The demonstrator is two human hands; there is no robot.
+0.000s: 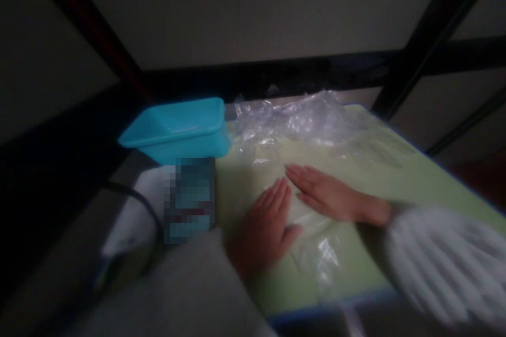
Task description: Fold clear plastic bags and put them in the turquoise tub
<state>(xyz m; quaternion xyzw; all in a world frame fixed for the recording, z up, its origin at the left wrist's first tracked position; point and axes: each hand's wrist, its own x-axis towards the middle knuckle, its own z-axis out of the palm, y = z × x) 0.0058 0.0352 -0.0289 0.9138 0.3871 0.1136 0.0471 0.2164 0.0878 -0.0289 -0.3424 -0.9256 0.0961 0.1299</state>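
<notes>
My left hand (pixel 266 229) lies flat, palm down, with its fingers stretched forward and its thumb spread to the right. Across from it, my right hand (pixel 330 192) also rests palm down, fingers straight and pointing left, close to the left fingertips. Both press on a see-through plastic sheet or bag (pixel 312 224) spread over the yellow-green tabletop (pixel 367 253). Something pale and flat seems to lie under the plastic beneath the hands, but blur and dim light hide its kind. Crumpled plastic (pixel 304 118) bunches up beyond the fingertips.
A turquoise plastic basin (pixel 190 142) stands at the table's back left. Nearer sits a pixelated object (pixel 192 200) beside a white item (pixel 138 210) with a dark cable (pixel 134 192) across it. A blue edge (pixel 446 171) borders the table; a dark-framed wall (pixel 256 16) rises behind.
</notes>
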